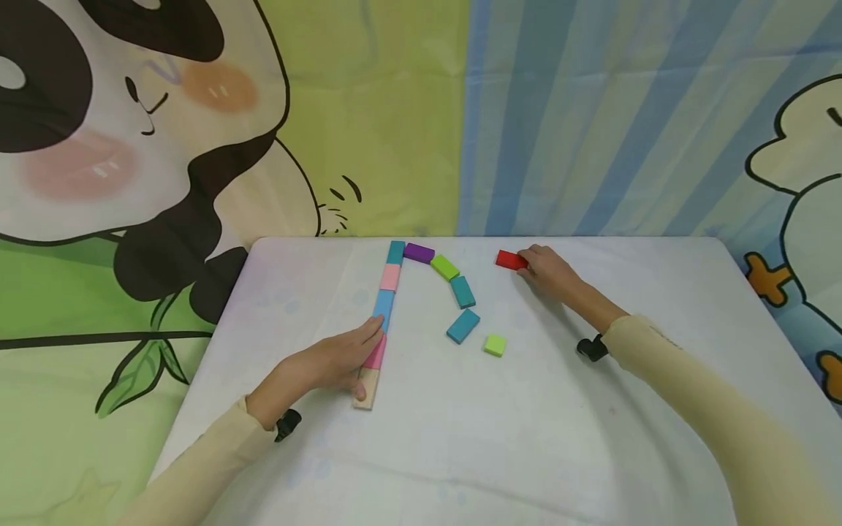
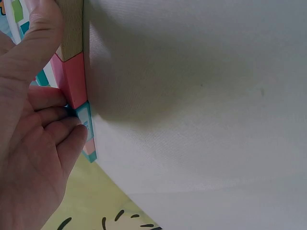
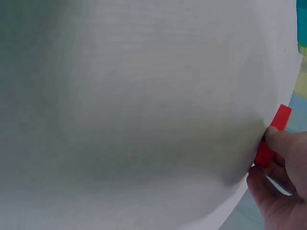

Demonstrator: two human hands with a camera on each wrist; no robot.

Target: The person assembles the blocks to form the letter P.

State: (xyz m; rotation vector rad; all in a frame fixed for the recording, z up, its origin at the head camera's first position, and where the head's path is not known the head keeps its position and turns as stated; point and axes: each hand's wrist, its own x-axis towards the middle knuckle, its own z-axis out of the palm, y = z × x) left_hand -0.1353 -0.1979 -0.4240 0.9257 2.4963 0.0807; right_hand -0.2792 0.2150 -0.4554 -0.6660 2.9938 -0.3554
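Observation:
My left hand lies along a straight row of blocks, its fingers stretched against the row and its thumb on the wooden block at the near end. Beyond that come a hot pink block, a light blue one, a light pink one and a teal one. At the far right of the blocks, my right hand pinches a red block by its right end. The right wrist view shows the same red block between thumb and fingers.
From the row's far end, a purple block, a lime green one and two teal ones curve rightward and nearer. A small lime green block lies apart. Printed cloth hangs behind the white table.

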